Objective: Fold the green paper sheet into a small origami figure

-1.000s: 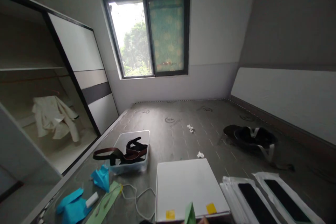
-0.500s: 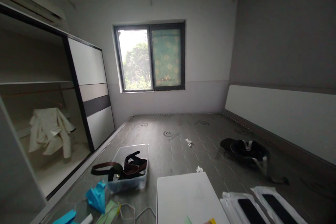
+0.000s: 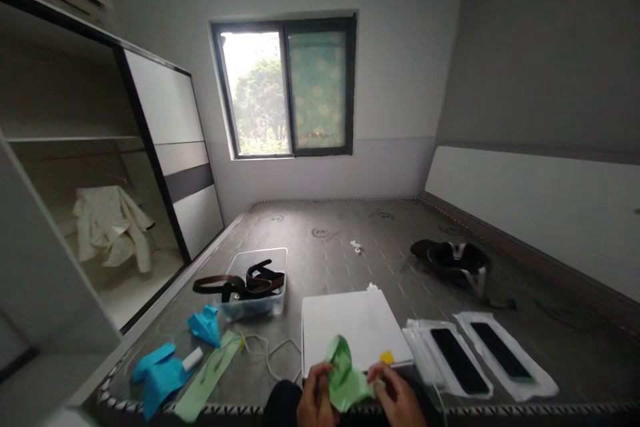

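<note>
A crumpled piece of green paper (image 3: 345,377) is stretched between my two hands at the bottom of the view. My left hand (image 3: 316,397) pinches its left side, and the fingers of my right hand (image 3: 395,395) are closed on its right edge. Just beyond them lies a flat white box (image 3: 350,320). A small yellow piece (image 3: 387,357) rests at the box's near right corner, close to my right hand. Another green strip (image 3: 213,380) lies on the mattress to the left, beside crumpled blue pieces (image 3: 163,377) and a white cable (image 3: 273,353).
A clear plastic bin (image 3: 260,307) with belts (image 3: 260,283) stands left on the mattress (image 3: 300,227). At right lie two dark phones (image 3: 460,360) on white wrapping and a black cap (image 3: 455,263). White scraps (image 3: 356,247) lie farther back. An open wardrobe (image 3: 175,167) borders the left.
The view has tipped downward, so the things on the mattress sit higher in the picture. Both hands and the green paper between them now show; earlier only the paper's tip appeared.
</note>
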Motion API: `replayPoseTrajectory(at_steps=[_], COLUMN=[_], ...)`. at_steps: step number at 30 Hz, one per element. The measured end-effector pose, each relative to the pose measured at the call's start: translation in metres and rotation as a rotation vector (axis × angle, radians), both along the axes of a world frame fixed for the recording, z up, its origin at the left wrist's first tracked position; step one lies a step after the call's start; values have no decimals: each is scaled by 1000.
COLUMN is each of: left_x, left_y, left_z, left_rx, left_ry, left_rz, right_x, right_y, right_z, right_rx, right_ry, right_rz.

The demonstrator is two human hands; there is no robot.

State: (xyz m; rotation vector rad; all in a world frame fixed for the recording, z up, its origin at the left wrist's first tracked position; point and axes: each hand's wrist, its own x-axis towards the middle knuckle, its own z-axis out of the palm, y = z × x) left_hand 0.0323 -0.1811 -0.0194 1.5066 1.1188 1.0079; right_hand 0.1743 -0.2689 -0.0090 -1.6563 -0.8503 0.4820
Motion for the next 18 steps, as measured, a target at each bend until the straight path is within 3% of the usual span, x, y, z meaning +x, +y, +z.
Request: replayPoseTrajectory(at_steps=[4,7,10,15,18], left_x=[-1,-3,-3,-2,-2], left_y=[-6,-10,-19,-24,-22], left_z=[18,24,22,21,24], left_rx=[204,255,281,297,302], left_ry=[-58,-8,5,-19,-23], left_rz=[-81,-143,-185,-173,-183], right_x=[-18,-24,-26,-26,-22], right_y=[-8,-12,-15,-18,-19], right_z=[37,51,51,43,39], right_rx=[-46,-48,-45,-72,-58], right_ry=[-176,-191,-145,-50,38], right_rz=[6,23,111,17,38])
